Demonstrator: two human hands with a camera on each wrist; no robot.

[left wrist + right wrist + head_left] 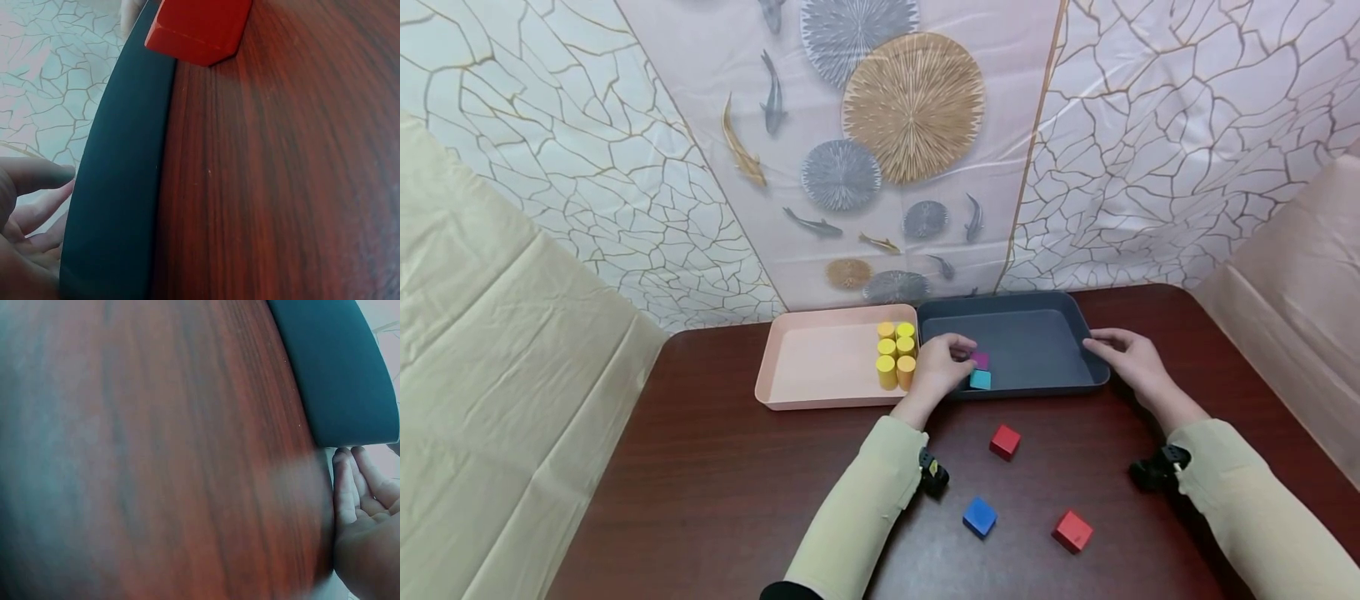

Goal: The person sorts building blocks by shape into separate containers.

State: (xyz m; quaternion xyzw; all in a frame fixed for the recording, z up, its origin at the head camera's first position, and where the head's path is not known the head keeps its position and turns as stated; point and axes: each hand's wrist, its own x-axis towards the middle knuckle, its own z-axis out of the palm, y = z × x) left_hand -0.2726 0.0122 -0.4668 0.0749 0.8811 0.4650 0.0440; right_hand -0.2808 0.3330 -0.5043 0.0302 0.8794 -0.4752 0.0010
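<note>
My left hand (943, 364) reaches over the near left part of the dark blue tray (1037, 333). Its thumb and fingertips are at a purple cube (981, 360); whether they pinch it is hidden. A teal cube (981, 381) sits in the tray just in front of the purple one. At the tray's right end, my right hand (1131, 360) holds the rim, thumb on one side and fingers against the outer wall. In the right wrist view the straight fingers (359, 481) touch that wall. The left wrist view shows the left fingers (37, 175) behind the tray's front wall.
A pink tray (812, 358) adjoins on the left, with several yellow cylinders (887, 372) along its right side. On the brown table (737, 500) lie a red cube (1004, 442), a blue cube (980, 517) and another red cube (1072, 531). A patterned cloth hangs behind.
</note>
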